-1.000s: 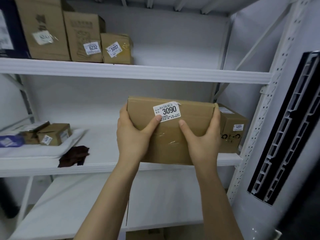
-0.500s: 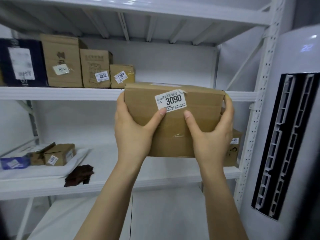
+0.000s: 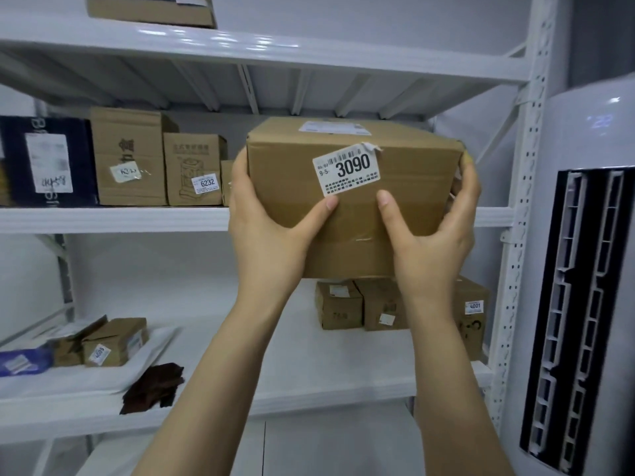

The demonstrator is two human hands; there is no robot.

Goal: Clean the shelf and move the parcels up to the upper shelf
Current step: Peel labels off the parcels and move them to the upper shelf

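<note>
A brown cardboard parcel labelled 3090 (image 3: 288, 173) is held in the air in front of the upper shelf (image 3: 113, 219), its bottom edge below the shelf board and its top above it. My left hand (image 3: 268, 231) grips its left side, thumb across the front face. My right hand (image 3: 433, 235) grips the right side, thumb on the front, fingers wrapped round the far edge. Parcels stand on the upper shelf at left, among them the 6232 box (image 3: 194, 168). A dark brown cloth (image 3: 153, 388) lies on the lower shelf (image 3: 309, 400).
On the lower shelf sit three brown boxes (image 3: 340, 305) at right, one labelled 4001 (image 3: 472, 314), and small boxes (image 3: 115, 341) on a white pad at left. A white perforated upright (image 3: 515, 269) borders the shelf; a tall white appliance (image 3: 584, 304) stands right. Another box (image 3: 151, 10) rests on the top shelf.
Both hands have lifted the 3090 parcel from the lower shelf level up to the height of the upper shelf. The boxes that stood behind it now show.
</note>
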